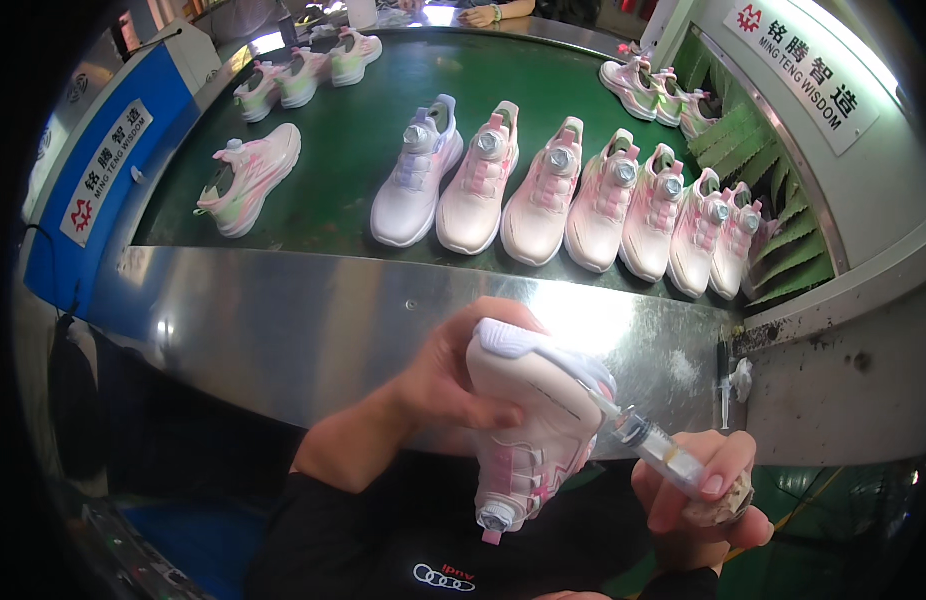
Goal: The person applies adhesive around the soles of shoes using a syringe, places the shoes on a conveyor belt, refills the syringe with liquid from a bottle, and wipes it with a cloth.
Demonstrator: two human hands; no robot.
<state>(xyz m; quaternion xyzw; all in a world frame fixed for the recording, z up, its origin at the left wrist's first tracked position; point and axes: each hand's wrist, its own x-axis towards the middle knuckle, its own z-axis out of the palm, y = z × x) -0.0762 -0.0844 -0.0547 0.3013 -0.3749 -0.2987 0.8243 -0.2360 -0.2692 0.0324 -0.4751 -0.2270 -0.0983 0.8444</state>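
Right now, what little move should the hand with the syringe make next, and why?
Perhaps slide the nozzle slightly along the sole edge, because the right hand aims the syringe there while the left hand holds the shoe.

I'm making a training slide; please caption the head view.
Left hand grips a pink-and-white shoe; right hand holds a syringe, tip near the sole.

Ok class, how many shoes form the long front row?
7: a lilac shoe at the left end, then six pinkish shoes to its right; more may be hidden.
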